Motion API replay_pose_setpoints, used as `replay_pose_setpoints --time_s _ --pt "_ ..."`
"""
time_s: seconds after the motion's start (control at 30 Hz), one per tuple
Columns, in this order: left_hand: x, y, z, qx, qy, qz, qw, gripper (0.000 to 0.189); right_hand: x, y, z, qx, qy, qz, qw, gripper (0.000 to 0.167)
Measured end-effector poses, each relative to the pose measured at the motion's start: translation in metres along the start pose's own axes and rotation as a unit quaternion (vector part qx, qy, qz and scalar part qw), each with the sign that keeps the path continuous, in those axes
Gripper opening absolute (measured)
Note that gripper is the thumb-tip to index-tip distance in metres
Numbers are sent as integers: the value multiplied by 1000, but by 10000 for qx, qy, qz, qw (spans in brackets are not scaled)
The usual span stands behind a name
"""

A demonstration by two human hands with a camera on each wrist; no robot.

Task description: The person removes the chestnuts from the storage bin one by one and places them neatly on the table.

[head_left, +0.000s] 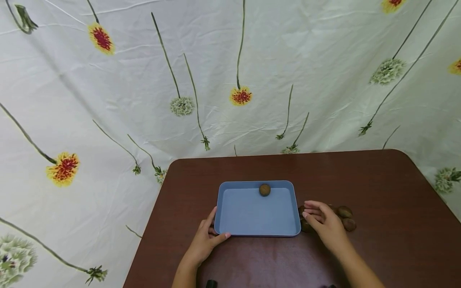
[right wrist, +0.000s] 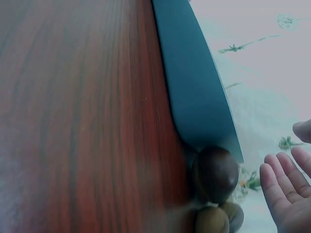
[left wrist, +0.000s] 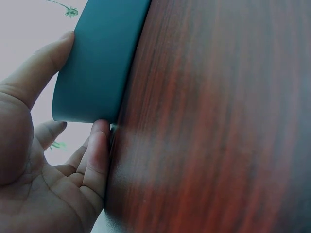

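A blue rectangular tray lies on the table with one round brown kiwi by its far rim. My left hand holds the tray's near left corner. In the left wrist view, the thumb touches the tray's wall and the other fingers are at its corner. Just right of the tray, several brown kiwis sit in a group. Over them is my right hand, fingers loosely extended, holding nothing and partly hiding the group. The right wrist view shows a dark kiwi beside the tray's corner.
The dark brown wooden table has a rounded far edge. Behind it hangs a white cloth printed with flowers. A small black object is at the near edge of the head view.
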State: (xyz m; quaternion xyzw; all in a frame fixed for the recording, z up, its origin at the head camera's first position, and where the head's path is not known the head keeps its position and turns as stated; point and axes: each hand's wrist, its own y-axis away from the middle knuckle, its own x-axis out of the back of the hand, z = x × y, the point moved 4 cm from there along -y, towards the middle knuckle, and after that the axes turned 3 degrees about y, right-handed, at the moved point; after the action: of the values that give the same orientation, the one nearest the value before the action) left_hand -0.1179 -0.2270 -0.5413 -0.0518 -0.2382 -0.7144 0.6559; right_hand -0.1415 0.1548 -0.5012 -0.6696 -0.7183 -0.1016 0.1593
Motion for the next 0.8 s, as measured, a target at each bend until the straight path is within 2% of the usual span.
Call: replay_pose_setpoints --time_s 0.37,0.63,0.8 --pt "0 0 0 -38 -98 26 9999 105 -23 -21 -8 339 510 -230 9979 37" --pt "0 -2 0 -65 -110 -4 9999 104 -37 -36 -11 777 1022 -331 9912 41" --pt "0 -2 0 -45 -102 -22 9999 104 -48 -45 -10 842 1179 -514 9881 45"
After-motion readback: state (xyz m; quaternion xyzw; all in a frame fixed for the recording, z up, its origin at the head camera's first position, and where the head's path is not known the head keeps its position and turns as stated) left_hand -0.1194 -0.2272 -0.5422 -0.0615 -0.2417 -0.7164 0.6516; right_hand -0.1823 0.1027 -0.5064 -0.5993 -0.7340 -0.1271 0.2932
